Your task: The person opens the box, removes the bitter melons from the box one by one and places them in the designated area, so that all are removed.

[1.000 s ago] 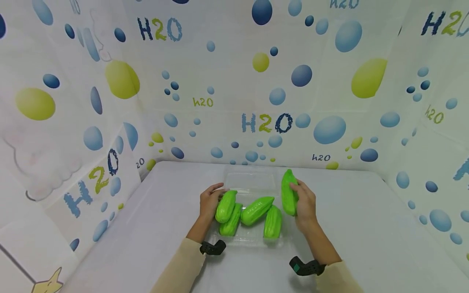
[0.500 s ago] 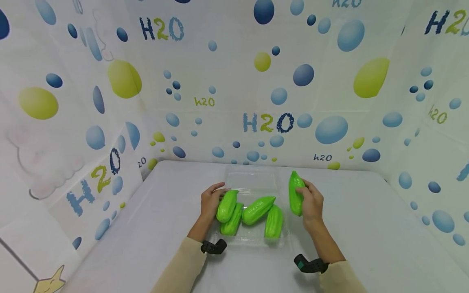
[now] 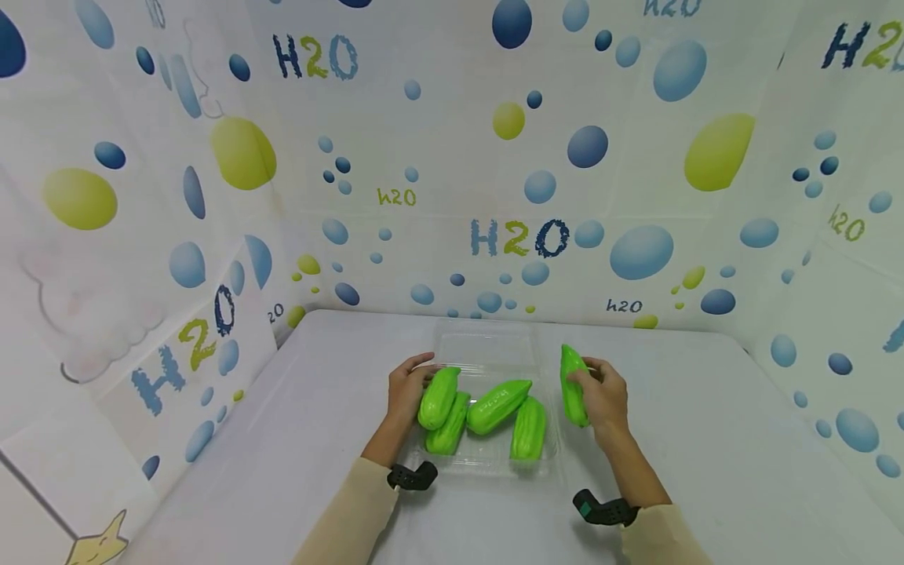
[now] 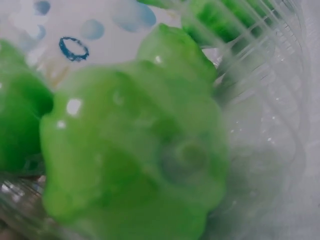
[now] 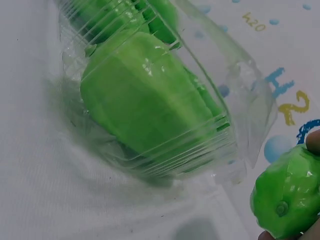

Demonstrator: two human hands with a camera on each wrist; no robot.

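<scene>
In the head view a clear plastic clamshell box (image 3: 487, 469) lies on the table. Several bright green, ridged toy bitter melons rest in it: a left pair with one melon (image 3: 438, 399) on top of another (image 3: 447, 431), a slanted melon (image 3: 498, 408) and a right one (image 3: 528, 430). My left hand (image 3: 406, 391) holds the box's left side, fingers partly hidden behind the top melon. To the right of the box, my right hand (image 3: 605, 394) grips another bitter melon (image 3: 574, 386), thumb across it and pointed end up; the right wrist view shows this melon's blunt end (image 5: 287, 195).
The box's clear lid (image 3: 486, 343) is folded back, away from me. White cloth covers the table (image 3: 339, 361), and a printed curtain (image 3: 452, 157) stands behind it. Each wrist carries a black camera band.
My right hand has moved right, away from the box, with the bitter melon in its grip, and the melon is now slightly lower. My left hand and the melons in the box stay put.
</scene>
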